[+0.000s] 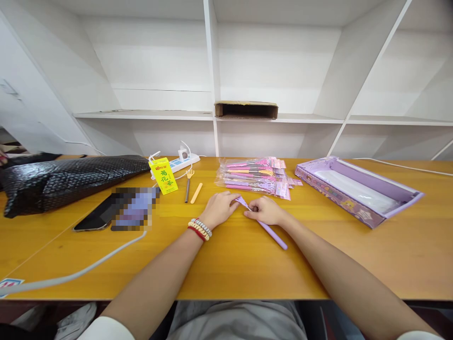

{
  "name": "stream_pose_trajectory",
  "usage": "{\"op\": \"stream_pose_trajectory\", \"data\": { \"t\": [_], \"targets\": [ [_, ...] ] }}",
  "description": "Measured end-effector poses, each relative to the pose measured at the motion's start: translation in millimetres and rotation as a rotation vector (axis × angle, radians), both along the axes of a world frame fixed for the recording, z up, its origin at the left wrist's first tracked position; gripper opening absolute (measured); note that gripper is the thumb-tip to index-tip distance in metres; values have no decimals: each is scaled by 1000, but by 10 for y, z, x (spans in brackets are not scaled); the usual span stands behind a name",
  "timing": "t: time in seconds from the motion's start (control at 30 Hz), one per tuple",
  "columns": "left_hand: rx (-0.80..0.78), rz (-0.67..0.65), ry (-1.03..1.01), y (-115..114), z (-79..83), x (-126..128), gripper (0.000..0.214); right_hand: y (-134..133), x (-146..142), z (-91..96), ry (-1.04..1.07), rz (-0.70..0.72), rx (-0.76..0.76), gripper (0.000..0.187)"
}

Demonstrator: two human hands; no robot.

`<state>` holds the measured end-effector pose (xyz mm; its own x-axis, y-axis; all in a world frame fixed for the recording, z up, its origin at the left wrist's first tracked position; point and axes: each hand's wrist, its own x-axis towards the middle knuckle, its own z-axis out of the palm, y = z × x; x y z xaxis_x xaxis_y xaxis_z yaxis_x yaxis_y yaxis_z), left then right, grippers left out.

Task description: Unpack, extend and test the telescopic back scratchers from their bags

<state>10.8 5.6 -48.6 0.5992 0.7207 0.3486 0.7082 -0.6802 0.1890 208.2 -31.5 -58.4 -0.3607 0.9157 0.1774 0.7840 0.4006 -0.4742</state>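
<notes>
Both my hands rest on the wooden desk (pixel 230 264) near its middle, pinching one purple pen (pixel 272 234). My left hand (pixel 219 208), with bead bracelets on its wrist, grips the small purple piece at the pen's top end. My right hand (pixel 265 211) pinches the pen just below that, and the pen's body runs out towards me and to the right, lying on the desk. Just behind my hands lies a stack of clear packets of pink and purple pens (pixel 256 176).
An open purple box (pixel 357 191) sits at the right. On the left lie a black bubble-wrap bag (pixel 67 182), a phone (pixel 95 217), a yellow drink carton (pixel 163 175), a power strip (pixel 180 163), a small fork-shaped stick (pixel 188 185) and a grey cable (pixel 81 271). White shelves stand behind.
</notes>
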Motion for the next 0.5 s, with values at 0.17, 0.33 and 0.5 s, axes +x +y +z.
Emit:
{"op": "stream_pose_trajectory", "data": {
  "t": [0.17,0.33,0.5],
  "targets": [
    [19,13,6,67,-22,-62,29,-41,-36,29,33,-16,-20,37],
    [-33,-96,-161,183,-46,-164,25,26,312,303,93,-218,144,36],
    [-223,-149,-404,199,-8,-171,22,124,1397,674,91,-905,319,24]
  ]
}}
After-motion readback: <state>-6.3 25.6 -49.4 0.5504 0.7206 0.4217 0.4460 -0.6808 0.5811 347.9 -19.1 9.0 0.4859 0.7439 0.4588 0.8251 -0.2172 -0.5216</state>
